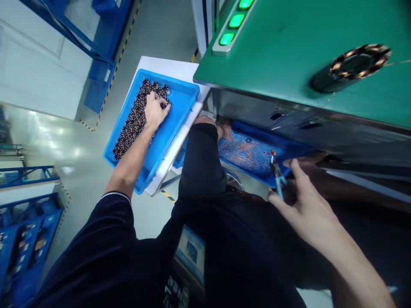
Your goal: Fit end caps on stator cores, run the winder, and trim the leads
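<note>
My left hand (pixel 154 112) reaches into a blue plastic tray (pixel 175 128), its thumb and fingers curled round a small dark copper-wound motor stator (pixel 165 105). Packed rows of similar stators (pixel 135 115) fill the tray's left side, beside and under the hand. In my right hand (pixel 310 209) is a pair of cutting pliers (pixel 278 179) with light blue handles, jaws pointing away from me. The pliers are over a lower blue bin (pixel 253 169) scattered with copper-coloured scraps. A small reddish copper bit (pixel 272 152) shows by the jaw tips; whether they touch it I cannot tell.
A green worktop (pixel 289 55) spans the upper right, bearing a large dark cylinder with a copper-wound ring end (pixel 356 66) and lit green buttons (pixel 236 20). The tray rests on a white stand (pixel 170 66). Blue shelving (pixel 28 231) stands at left.
</note>
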The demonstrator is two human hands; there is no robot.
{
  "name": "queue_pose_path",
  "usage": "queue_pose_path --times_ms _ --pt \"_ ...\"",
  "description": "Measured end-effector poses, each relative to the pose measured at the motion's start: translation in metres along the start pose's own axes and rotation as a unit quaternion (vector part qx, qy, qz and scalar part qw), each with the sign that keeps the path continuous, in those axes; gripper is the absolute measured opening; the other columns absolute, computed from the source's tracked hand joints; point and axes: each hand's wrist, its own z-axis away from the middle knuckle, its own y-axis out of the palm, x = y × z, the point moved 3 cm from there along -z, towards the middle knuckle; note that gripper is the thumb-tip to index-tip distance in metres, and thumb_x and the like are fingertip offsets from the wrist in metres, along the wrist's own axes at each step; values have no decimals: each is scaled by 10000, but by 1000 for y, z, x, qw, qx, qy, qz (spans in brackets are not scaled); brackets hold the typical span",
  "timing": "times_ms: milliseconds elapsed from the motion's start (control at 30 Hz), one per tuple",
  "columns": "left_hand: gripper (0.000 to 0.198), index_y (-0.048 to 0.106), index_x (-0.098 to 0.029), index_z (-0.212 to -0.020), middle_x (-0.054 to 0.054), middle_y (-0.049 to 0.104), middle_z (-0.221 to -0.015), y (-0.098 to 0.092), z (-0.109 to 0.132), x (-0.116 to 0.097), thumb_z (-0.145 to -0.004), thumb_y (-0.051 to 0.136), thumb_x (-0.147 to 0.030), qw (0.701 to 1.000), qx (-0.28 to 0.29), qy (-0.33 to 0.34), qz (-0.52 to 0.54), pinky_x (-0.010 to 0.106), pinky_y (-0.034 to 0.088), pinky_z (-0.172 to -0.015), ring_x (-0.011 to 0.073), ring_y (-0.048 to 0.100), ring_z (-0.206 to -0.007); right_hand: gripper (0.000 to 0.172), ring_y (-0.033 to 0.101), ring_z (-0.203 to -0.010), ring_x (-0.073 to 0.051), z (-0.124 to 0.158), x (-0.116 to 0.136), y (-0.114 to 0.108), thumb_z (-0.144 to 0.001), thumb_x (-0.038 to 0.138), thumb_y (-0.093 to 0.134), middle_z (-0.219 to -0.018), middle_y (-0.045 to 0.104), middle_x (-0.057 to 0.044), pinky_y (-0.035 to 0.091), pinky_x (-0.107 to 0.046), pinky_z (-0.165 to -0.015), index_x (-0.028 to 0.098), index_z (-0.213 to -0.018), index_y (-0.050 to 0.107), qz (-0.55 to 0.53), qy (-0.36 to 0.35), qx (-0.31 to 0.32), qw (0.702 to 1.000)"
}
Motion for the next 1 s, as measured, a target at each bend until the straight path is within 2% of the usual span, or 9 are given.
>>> queue_pose_path --times_ms 100,233,333,433,533,600,733,867,1000 --pt "568 658 -284 -958 154 809 -1456 0 -2 0 -1039 937 -773 1000 -25 -8 18 496 577 -1410 300 666 -1608 1206 916 -1287 -504 4 -8 5 -1026 738 775 -1708 804 -257 770 -640 -1073 281 -2070 381 -33 -1 14 999" --pt "404 628 -287 -1163 165 749 -1550 -27 17 -34 -1095 911 -567 992 -116 20 43 690 562 -1475 396 686 -1593 1131 892 -1360 -461 19 -9 4 -1010 705 782 -1733 802 -241 726 -667 -1235 237 -2002 504 -82 48 10 995" --pt "441 647 -297 -1300 107 747 -1510 -55 50 -103 -1189 810 -692 976 -164 97 108 697 630 -1435 386 679 -1629 1075 894 -1236 -403 22 10 2 -988 656 769 -1562 878 -247 716 -659 -1240 153 -1921 587 -145 83 27 986" --pt "528 701 -302 -1260 80 764 -1446 -68 75 -200 -1117 894 -772 946 -39 225 230 674 692 -1351 442 698 -1681 1043 881 -1142 -360 16 39 3 -980 563 783 -1559 877 -244 741 -632 -1179 138 -1913 594 -166 58 29 984" --pt "372 781 -306 -1164 58 805 -1436 -61 80 -288 -981 1067 -461 851 72 387 348 634 668 -1370 419 782 -1555 1002 881 -1200 -332 13 62 3 -1004 501 797 -1688 825 -221 746 -566 -1182 175 -1929 590 -161 18 27 986" --pt "322 796 -326 -1037 45 836 -1249 -46 72 -321 -908 1090 -312 823 112 405 382 595 711 -1284 382 848 -1304 975 869 -1317 -333 16 69 -1 -1011 450 799 -1768 781 -211 726 -541 -1229 198 -1931 592 -169 -6 12 986" --pt "390 775 -348 -825 29 785 -919 -33 77 -331 -799 1159 -284 812 140 339 453 515 777 -1018 347 829 -1012 814 848 -1211 -305 36 63 -15 -1029 392 780 -1548 867 -163 730 -521 -1161 219 -1819 692 -199 -21 -51 978" --pt "259 827 -333 -843 57 860 -1081 -63 137 -313 -909 1076 -299 801 141 380 441 494 785 -997 307 847 -1008 670 814 -1078 -291 66 60 -31 -1090 359 698 -1288 870 -90 721 -512 -1080 287 -1755 745 -243 -11 -133 961" --pt "294 844 -342 -852 65 854 -1109 -77 183 -301 -877 1137 -338 797 132 392 439 473 794 -861 296 832 -938 603 771 -1045 -275 83 84 -52 -1111 257 718 -1193 827 -52 687 -481 -1033 350 -1697 824 -259 -79 -197 942"
